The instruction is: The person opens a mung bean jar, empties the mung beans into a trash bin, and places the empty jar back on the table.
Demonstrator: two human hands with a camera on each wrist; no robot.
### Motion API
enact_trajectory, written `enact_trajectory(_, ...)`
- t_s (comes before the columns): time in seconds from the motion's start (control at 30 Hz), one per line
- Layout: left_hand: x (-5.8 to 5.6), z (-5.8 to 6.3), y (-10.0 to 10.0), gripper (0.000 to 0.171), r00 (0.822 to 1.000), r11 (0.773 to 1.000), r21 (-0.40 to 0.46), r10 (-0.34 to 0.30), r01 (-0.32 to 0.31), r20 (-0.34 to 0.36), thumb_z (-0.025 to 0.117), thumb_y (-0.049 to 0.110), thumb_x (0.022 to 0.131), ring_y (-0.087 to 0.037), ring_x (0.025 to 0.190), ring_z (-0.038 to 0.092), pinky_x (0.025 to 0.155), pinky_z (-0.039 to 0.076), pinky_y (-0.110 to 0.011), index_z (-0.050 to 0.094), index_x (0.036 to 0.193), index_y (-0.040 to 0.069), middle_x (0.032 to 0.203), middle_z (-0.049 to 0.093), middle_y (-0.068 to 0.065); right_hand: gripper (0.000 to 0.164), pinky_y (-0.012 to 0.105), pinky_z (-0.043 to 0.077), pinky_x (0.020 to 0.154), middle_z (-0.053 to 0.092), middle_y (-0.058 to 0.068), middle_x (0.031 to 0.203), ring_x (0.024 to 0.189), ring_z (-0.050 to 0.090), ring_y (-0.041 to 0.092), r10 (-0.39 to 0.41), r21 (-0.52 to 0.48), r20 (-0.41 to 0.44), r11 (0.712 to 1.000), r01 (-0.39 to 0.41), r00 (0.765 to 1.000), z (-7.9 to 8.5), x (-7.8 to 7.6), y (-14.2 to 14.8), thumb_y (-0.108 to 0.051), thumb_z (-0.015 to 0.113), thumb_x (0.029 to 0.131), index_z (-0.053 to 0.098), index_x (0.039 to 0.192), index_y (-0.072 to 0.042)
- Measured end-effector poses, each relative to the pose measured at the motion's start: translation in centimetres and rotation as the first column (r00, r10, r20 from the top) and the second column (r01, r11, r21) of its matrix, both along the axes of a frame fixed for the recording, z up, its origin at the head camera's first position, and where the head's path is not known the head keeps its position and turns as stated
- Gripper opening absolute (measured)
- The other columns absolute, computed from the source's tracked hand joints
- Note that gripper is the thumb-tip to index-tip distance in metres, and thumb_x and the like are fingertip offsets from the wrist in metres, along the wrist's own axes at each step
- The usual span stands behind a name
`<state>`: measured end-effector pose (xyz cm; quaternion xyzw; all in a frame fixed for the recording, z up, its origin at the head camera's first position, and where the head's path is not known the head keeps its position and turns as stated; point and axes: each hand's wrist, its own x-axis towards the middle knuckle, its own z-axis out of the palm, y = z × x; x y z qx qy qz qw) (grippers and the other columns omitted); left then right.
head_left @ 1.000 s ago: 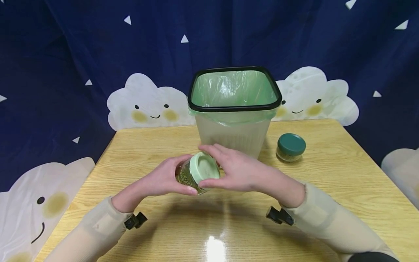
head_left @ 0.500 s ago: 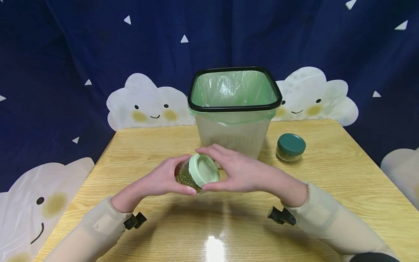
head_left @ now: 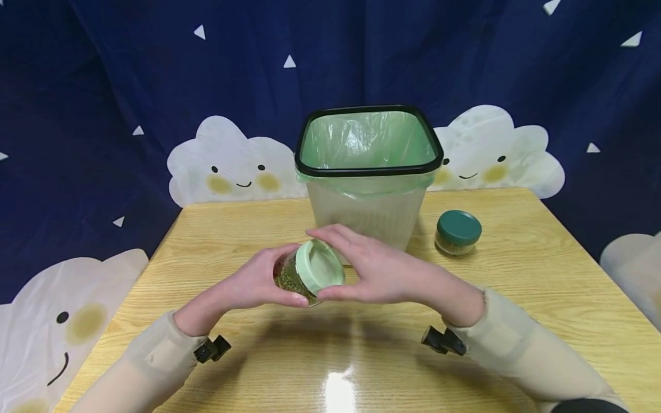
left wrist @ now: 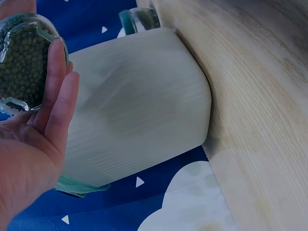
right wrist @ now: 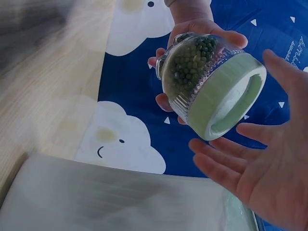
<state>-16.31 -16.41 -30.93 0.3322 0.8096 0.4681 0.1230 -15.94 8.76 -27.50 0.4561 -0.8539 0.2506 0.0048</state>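
Observation:
A clear glass jar (head_left: 290, 277) of green beans is held tilted above the table, its pale green lid (head_left: 321, 267) toward the right. My left hand (head_left: 258, 279) grips the jar's body from the left; its fingers lie along the glass in the left wrist view, where the beans (left wrist: 23, 65) show. From the other side my right hand (head_left: 373, 268) spans the lid, thumb at the lower edge and fingers at the upper one. The right wrist view shows its palm facing the lid (right wrist: 228, 96), with fingertips at the rim. The lid sits on the jar.
Behind the hands stands a whitish bin (head_left: 366, 215) with a black rim and a green liner bag (head_left: 369, 143). A second small jar (head_left: 458, 232) with a dark green lid is on the wooden table (head_left: 232, 229), right of the bin. A dark blue curtain (head_left: 248, 69) hangs behind.
My right hand has turned slightly around the lid: its fingertips have shifted left along the upper edge. The left hand and jar have barely moved, drifting slightly left.

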Motion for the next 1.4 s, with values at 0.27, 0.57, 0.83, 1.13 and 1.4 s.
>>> enact_trajectory(0.27, -0.08, -0.11, 0.00, 0.069, 1.000, 1.000, 0.003, -0.003, 0.003, 0.001, 0.087, 0.022, 0.071, -0.021, 0.093, 0.062, 0.080, 0.054, -0.037, 0.055, 0.129, 0.006, 0.105, 0.065, -0.003, 0.084, 0.047, 0.047, 0.093, 0.043, 0.001, 0.140, 0.119, 0.051, 0.019, -0.107, 0.023, 0.034, 0.994, 0.106, 0.994, 0.36, 0.12, -0.18, -0.064, 0.058, 0.087, 0.027, 0.153, -0.023)
enact_trajectory(0.57, -0.08, -0.17, 0.06, 0.070, 1.000, 1.000, -0.001, -0.001, 0.001, 0.008, 0.088, 0.022, 0.071, -0.020, 0.095, 0.062, 0.081, 0.054, -0.036, 0.054, 0.130, 0.008, 0.106, 0.064, -0.002, 0.087, 0.038, 0.050, 0.084, 0.051, -0.001, 0.127, 0.100, 0.057, 0.015, -0.139, 0.070, 0.023, 0.988, 0.138, 0.990, -0.08, 0.04, -0.42, -0.065, 0.062, 0.083, 0.033, 0.151, -0.018)
enact_trajectory(0.83, -0.09, -0.02, 0.15, 0.069, 1.000, 1.000, -0.022, 0.004, -0.004, -0.007, 0.087, 0.024, 0.071, -0.020, 0.094, 0.062, 0.081, 0.054, -0.036, 0.056, 0.129, 0.007, 0.105, 0.064, -0.002, 0.084, 0.038, 0.050, 0.087, 0.052, 0.001, 0.126, 0.106, 0.056, 0.016, -0.086, 0.034, 0.007, 0.996, 0.086, 0.996, -0.39, -0.13, -0.29, -0.061, 0.067, 0.082, 0.038, 0.147, -0.016)
enact_trajectory(1.13, -0.15, -0.25, 0.09, 0.068, 1.000, 1.000, -0.005, -0.007, 0.007, -0.013, 0.087, 0.023, 0.071, -0.020, 0.095, 0.062, 0.083, 0.053, -0.036, 0.056, 0.130, 0.007, 0.107, 0.065, -0.001, 0.081, 0.039, 0.049, 0.091, 0.046, -0.002, 0.134, 0.112, 0.054, 0.016, -0.020, 0.018, -0.002, 1.000, 0.020, 1.000, -0.55, -0.13, 0.05, -0.058, 0.066, 0.085, 0.035, 0.148, -0.019)
enact_trajectory(1.4, -0.20, -0.52, 0.00, 0.063, 1.000, 1.000, 0.006, -0.023, 0.023, -0.010, 0.086, 0.023, 0.071, -0.020, 0.094, 0.062, 0.082, 0.054, -0.036, 0.057, 0.125, 0.007, 0.105, 0.065, -0.002, 0.080, 0.040, 0.048, 0.091, 0.043, -0.004, 0.138, 0.115, 0.052, 0.015, 0.043, -0.001, -0.026, 0.999, -0.043, 0.999, -0.54, -0.19, 0.15, -0.049, 0.070, 0.084, 0.033, 0.149, -0.019)
